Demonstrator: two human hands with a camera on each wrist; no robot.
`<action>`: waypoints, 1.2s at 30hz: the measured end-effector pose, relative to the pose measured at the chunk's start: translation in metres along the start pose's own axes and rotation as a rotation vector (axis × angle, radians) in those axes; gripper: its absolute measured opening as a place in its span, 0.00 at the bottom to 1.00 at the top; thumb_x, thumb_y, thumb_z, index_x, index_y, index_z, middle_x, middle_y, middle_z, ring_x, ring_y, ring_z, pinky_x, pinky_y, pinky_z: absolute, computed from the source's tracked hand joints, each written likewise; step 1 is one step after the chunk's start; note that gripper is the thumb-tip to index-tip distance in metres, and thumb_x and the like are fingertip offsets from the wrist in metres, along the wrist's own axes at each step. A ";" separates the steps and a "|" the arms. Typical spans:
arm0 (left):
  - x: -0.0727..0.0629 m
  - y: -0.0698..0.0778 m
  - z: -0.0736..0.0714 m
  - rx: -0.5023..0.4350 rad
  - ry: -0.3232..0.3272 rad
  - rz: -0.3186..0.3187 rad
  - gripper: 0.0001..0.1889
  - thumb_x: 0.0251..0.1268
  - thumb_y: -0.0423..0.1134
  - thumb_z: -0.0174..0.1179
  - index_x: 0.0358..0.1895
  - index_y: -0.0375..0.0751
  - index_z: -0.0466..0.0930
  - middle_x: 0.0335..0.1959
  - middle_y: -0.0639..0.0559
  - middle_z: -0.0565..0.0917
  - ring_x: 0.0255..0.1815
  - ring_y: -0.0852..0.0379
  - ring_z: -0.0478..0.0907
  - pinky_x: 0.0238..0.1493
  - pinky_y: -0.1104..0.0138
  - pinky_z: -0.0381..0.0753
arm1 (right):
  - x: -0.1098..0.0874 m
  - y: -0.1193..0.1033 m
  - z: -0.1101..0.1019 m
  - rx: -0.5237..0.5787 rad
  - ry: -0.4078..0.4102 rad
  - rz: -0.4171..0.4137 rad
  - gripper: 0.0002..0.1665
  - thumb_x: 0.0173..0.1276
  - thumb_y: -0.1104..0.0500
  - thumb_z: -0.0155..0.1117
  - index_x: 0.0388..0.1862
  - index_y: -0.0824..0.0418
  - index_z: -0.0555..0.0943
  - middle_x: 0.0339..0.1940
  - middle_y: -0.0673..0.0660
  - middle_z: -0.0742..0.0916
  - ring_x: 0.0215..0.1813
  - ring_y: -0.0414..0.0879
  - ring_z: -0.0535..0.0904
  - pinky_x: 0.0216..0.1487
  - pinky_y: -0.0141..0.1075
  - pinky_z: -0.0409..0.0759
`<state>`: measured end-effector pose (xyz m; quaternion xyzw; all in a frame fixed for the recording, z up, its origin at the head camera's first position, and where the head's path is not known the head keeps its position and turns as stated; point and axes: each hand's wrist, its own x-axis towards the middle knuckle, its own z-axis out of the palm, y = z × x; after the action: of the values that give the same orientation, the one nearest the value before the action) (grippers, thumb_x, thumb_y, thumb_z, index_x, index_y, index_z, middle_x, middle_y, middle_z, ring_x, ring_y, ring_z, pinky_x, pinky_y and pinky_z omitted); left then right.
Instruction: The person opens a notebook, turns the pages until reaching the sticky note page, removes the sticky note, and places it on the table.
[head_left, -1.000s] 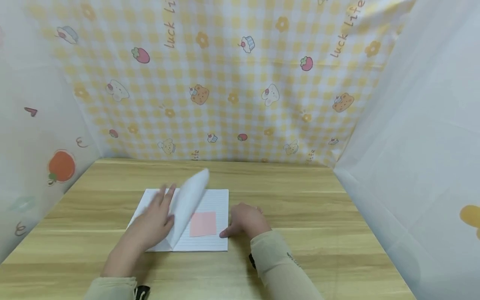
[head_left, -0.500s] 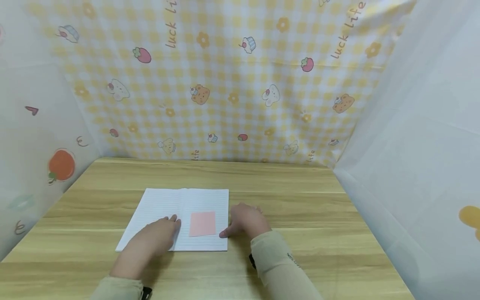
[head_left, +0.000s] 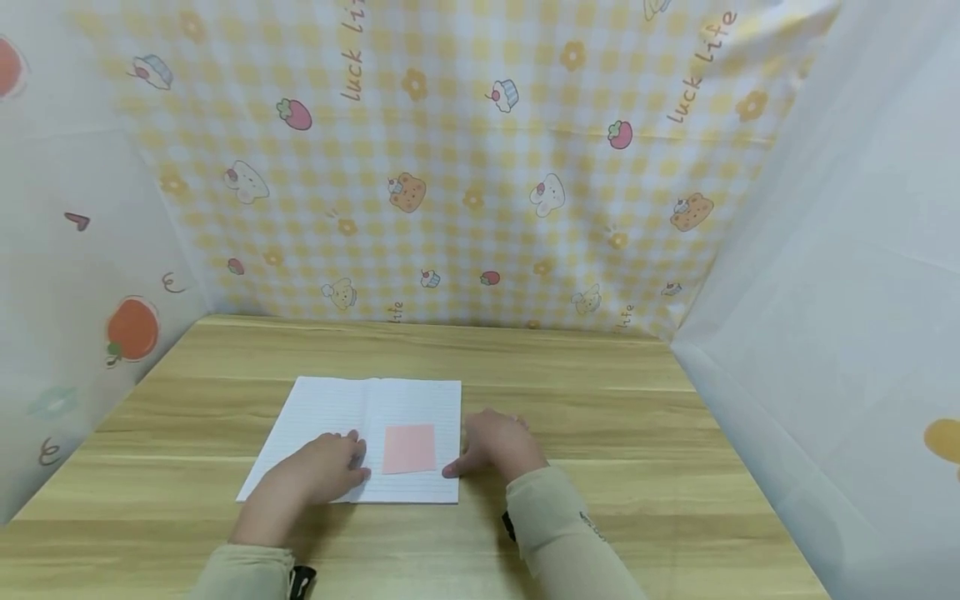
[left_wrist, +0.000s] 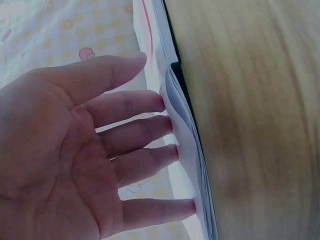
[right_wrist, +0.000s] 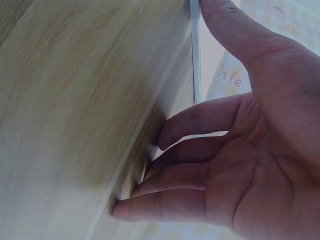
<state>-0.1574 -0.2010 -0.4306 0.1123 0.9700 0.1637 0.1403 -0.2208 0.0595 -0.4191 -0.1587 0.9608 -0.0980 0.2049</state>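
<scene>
An open notebook (head_left: 330,408) with lined white pages lies flat on the table. On its right page sits a square pink sticky note (head_left: 408,449). My left hand (head_left: 322,467) rests its fingertips on the left page near the fold; in the left wrist view its fingers (left_wrist: 145,162) are nearly straight, touching the paper, and the pages bulge a little at the spine. At the right edge, my right hand (head_left: 498,446) presses its thumb on the page beside the note. The other fingers (right_wrist: 165,205) of that hand touch the tabletop, pinching nothing.
The wooden table (head_left: 600,417) extends around the notebook on all sides. A yellow checked cloth (head_left: 480,167) with cartoon prints hangs behind it. White sheets hang at the left (head_left: 75,275) and right (head_left: 840,292).
The lifted page has turned over to the left and now lies flat. My left hand followed it down and settled near the fold, its thumb now spread outward. The right hand has stayed put.
</scene>
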 end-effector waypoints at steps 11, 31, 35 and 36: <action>-0.001 0.001 -0.004 -0.036 -0.008 -0.015 0.30 0.73 0.45 0.66 0.68 0.24 0.78 0.73 0.21 0.73 0.75 0.19 0.69 0.76 0.32 0.67 | 0.001 0.000 0.001 -0.018 0.002 0.002 0.27 0.56 0.34 0.84 0.27 0.53 0.84 0.32 0.48 0.87 0.42 0.45 0.82 0.78 0.70 0.68; 0.000 0.001 -0.004 -0.043 0.007 -0.005 0.28 0.73 0.45 0.66 0.66 0.25 0.80 0.72 0.22 0.75 0.74 0.21 0.71 0.75 0.34 0.70 | 0.001 0.001 0.000 -0.026 -0.002 0.014 0.27 0.56 0.34 0.83 0.30 0.54 0.85 0.42 0.51 0.92 0.53 0.51 0.87 0.78 0.69 0.68; 0.000 0.000 -0.003 -0.035 0.008 -0.009 0.29 0.73 0.46 0.66 0.67 0.25 0.80 0.72 0.22 0.75 0.74 0.21 0.71 0.75 0.34 0.70 | 0.000 0.000 0.000 -0.015 -0.006 0.010 0.27 0.57 0.35 0.83 0.30 0.55 0.85 0.40 0.51 0.91 0.50 0.50 0.87 0.78 0.68 0.69; 0.000 -0.001 -0.004 -0.036 0.008 -0.013 0.29 0.73 0.46 0.66 0.67 0.25 0.80 0.72 0.22 0.75 0.74 0.21 0.71 0.75 0.34 0.70 | -0.001 0.000 0.000 -0.010 -0.008 0.005 0.27 0.57 0.35 0.83 0.29 0.55 0.85 0.38 0.51 0.91 0.48 0.49 0.86 0.77 0.68 0.70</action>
<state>-0.1583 -0.2027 -0.4276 0.1027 0.9682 0.1804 0.1395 -0.2203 0.0600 -0.4186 -0.1576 0.9609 -0.0922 0.2082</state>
